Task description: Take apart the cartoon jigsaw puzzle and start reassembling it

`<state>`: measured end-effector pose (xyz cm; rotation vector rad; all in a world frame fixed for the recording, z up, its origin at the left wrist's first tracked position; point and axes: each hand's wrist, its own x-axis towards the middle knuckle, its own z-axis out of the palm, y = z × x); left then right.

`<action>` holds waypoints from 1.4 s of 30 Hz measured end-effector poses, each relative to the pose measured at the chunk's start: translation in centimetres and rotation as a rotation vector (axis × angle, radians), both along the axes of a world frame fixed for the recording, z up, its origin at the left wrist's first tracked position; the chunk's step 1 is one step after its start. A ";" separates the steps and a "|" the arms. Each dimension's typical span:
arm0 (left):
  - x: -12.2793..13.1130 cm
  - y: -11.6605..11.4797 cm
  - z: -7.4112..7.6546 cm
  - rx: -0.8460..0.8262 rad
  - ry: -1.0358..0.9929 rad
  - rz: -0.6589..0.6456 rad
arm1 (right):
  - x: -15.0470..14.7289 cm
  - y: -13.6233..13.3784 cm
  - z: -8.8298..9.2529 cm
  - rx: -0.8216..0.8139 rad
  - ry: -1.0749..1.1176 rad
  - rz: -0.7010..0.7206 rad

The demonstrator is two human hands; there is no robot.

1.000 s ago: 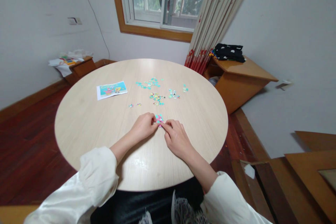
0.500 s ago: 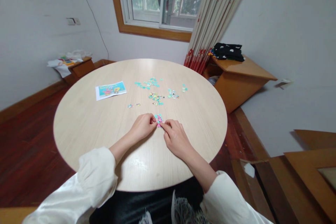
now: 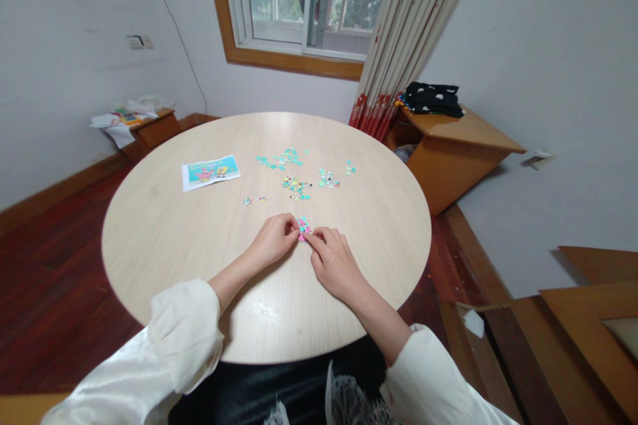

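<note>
A small cluster of pink and turquoise puzzle pieces (image 3: 303, 226) lies on the round table (image 3: 164, 246) between my hands. My left hand (image 3: 273, 239) touches its left side, thumb and fingers pinched together; whatever they grip is too small to make out. From the right, my right hand (image 3: 335, 259) reaches its index fingertip onto the pink lower part, the other fingers curled. Beyond them are a mixed pile of pieces (image 3: 296, 187), a turquoise group (image 3: 282, 159) and a whitish group (image 3: 327, 178). A printed cartoon picture (image 3: 211, 172) lies at the left.
Two small piece groups, one at the left (image 3: 247, 201) and one farther right (image 3: 350, 168), also lie on the table. Past the right edge stands a wooden cabinet (image 3: 448, 159) with black cloth (image 3: 433, 99) on top. A curtain (image 3: 403, 33) hangs beside the window.
Both hands stay nearly in place. My left fingers have shifted very slightly at the cluster, and a bit more of its turquoise and pink pieces shows.
</note>
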<state>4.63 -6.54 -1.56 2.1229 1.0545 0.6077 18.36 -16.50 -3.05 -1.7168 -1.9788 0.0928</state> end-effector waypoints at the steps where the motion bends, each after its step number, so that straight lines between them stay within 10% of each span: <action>1: 0.0 0.1 -0.1 0.014 -0.010 0.007 | 0.0 0.0 0.0 -0.001 0.000 0.001; 31: -0.1 0.9 -1.3 0.125 0.033 0.074 | 0.2 0.0 -0.3 0.053 0.008 0.085; 42: -0.2 2.0 -0.5 -0.233 -0.319 0.059 | 0.3 -0.1 -0.3 0.081 0.008 0.111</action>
